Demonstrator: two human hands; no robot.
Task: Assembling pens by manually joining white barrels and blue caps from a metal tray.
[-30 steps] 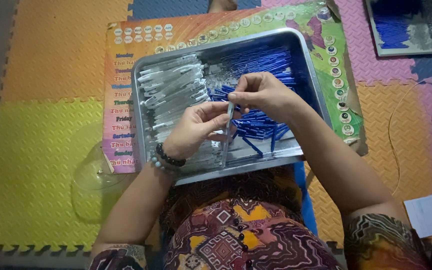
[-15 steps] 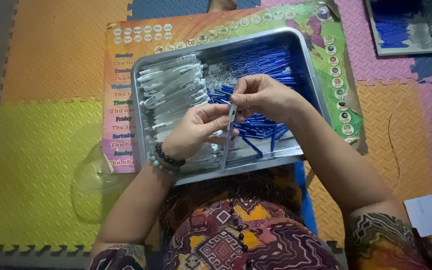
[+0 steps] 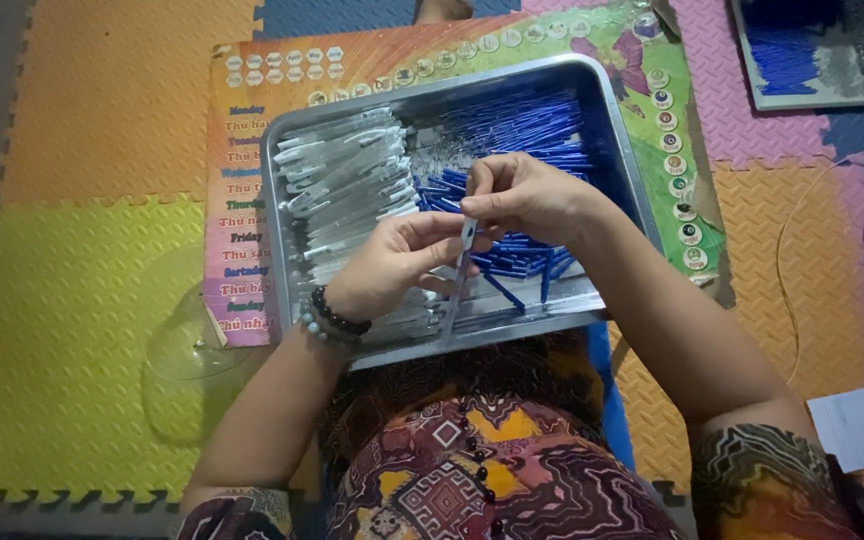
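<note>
Foam floor mats [image 3: 82, 300] in yellow, orange, pink and blue cover the floor, and a colourful printed poster [image 3: 242, 180] lies on them. On the poster sits a metal tray [image 3: 624, 170]. Its left part holds a heap of clear plastic tubes [image 3: 342, 190], its right part a heap of blue refills [image 3: 522, 125]. A second tray [image 3: 822, 50] with similar contents lies at the top right edge of the view. A clear plastic bag [image 3: 182, 340] rests on the mat left of the tray. Over the tray's middle, both hands meet on one clear pen barrel [image 3: 462, 262], standing nearly upright. The left hand [image 3: 392, 265], with beaded bracelets [image 3: 330, 318] at its wrist, grips the barrel from the left. The right hand [image 3: 522, 195] pinches its upper end from above.
</note>
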